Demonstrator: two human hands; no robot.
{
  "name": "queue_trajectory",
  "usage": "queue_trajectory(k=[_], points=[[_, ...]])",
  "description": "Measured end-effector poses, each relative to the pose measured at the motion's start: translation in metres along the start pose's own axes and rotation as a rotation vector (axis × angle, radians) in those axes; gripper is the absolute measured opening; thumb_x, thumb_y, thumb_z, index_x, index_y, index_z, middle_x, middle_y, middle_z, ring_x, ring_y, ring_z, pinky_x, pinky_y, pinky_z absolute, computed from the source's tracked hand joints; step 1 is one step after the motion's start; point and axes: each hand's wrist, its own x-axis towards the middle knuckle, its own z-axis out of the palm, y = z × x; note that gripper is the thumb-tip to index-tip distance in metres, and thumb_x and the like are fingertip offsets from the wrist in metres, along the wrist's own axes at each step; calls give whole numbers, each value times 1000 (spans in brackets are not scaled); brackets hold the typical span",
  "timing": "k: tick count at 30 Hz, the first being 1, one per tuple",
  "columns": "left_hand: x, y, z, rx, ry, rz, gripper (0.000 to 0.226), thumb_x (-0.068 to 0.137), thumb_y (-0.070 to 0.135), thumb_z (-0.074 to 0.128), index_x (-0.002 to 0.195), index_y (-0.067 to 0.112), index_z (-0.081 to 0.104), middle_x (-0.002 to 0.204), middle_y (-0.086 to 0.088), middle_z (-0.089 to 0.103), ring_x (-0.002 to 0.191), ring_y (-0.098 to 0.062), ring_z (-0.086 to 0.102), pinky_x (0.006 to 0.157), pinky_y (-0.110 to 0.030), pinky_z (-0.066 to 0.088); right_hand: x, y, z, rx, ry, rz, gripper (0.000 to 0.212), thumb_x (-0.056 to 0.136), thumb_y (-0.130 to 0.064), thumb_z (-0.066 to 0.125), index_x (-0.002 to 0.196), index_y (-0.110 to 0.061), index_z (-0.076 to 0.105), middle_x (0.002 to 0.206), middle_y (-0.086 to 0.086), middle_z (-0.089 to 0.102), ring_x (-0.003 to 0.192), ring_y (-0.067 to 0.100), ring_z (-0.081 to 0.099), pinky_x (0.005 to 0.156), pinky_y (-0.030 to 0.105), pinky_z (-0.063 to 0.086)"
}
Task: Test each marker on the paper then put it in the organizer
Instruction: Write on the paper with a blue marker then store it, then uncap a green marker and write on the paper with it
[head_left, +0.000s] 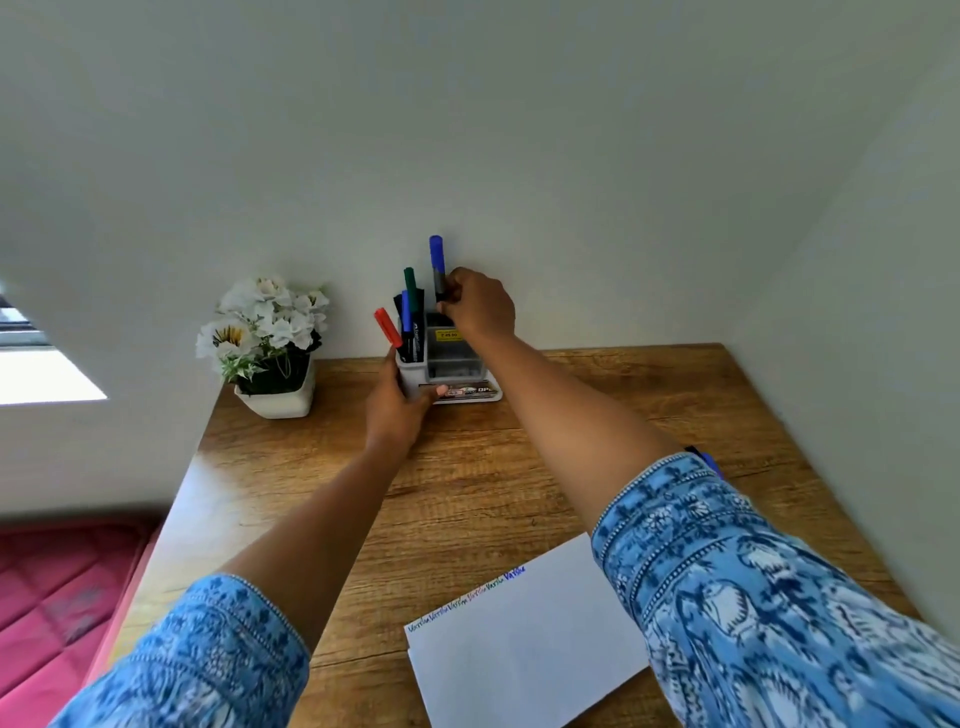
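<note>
A grey desk organizer (457, 364) stands at the far edge of the wooden table against the wall. A red marker (387, 327), a blue marker (407, 312) and a green marker (412, 291) stick up from its left compartment. My right hand (478, 306) pinches a blue-capped marker (437, 265) upright, cap up, above the organizer's back right section. My left hand (402, 402) grips the organizer's left front corner. A white paper (524, 644) with a row of coloured handwriting along its top edge lies near me.
A white pot of white flowers (267, 343) stands left of the organizer. Part of another blue marker (709, 462) shows on the table behind my right forearm. A pink mattress (57, 597) lies below the table's left edge. The wall rises right behind the organizer.
</note>
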Motion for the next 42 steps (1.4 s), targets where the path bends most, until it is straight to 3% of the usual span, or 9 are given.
queue_trajectory(k=[8,12,15,19,22,25,29,33,42], points=[[0,-2,3,-13,-11,0,74,84,19,70,146,21,29,139,-2,49,125,-17,46,96,-27,38,12,6,10,-247,6,98,15,85,-19,65,99,-15,67,99,6,67,98,26,60,78,33,49],[-4,-3,-1,26,-12,-70,78,84,23,71,148,20,26,143,-3,45,129,-22,44,101,-35,40,-5,11,2,-167,24,157,13,88,-16,60,100,-15,66,103,5,67,101,26,58,85,38,49],[-31,2,-5,91,-19,-179,62,85,32,70,136,19,38,134,-5,52,109,-19,53,85,-31,46,-41,19,-9,-29,123,114,8,87,-19,62,93,-19,67,96,2,70,97,25,60,85,42,50],[-109,-15,-14,294,-125,85,56,89,35,63,139,29,37,141,2,46,126,-18,46,108,-36,30,-114,35,-22,116,158,117,6,87,-21,65,92,-21,66,91,-4,70,88,15,64,77,32,55],[-162,-34,-15,496,-285,404,46,91,37,52,135,23,50,145,2,43,132,-18,41,109,-37,31,-167,52,-31,141,181,170,5,84,-22,67,88,-24,66,87,-11,67,86,12,63,75,33,54],[-194,-46,-7,776,-428,611,58,96,57,29,134,19,52,141,1,49,133,-19,43,110,-39,27,-209,74,-43,99,207,241,6,83,-20,69,89,-21,68,86,-7,69,82,9,61,74,31,52],[-198,-58,-6,881,-489,668,70,95,64,26,148,19,33,152,3,30,140,-17,28,111,-36,14,-253,111,-68,-145,281,321,10,82,-15,69,93,-15,69,87,0,70,85,16,61,71,32,51],[-197,-56,-10,926,-504,694,68,96,62,26,149,19,28,153,2,29,141,-17,26,111,-36,13,-278,146,-90,-439,345,432,18,83,-17,68,101,-13,67,93,9,68,92,27,58,76,42,50],[-204,-56,-17,931,-545,625,70,96,64,26,151,22,21,156,3,23,144,-15,18,111,-37,10,-275,159,-96,-581,226,538,22,88,-30,63,104,-15,68,98,7,67,96,24,54,75,36,41]])
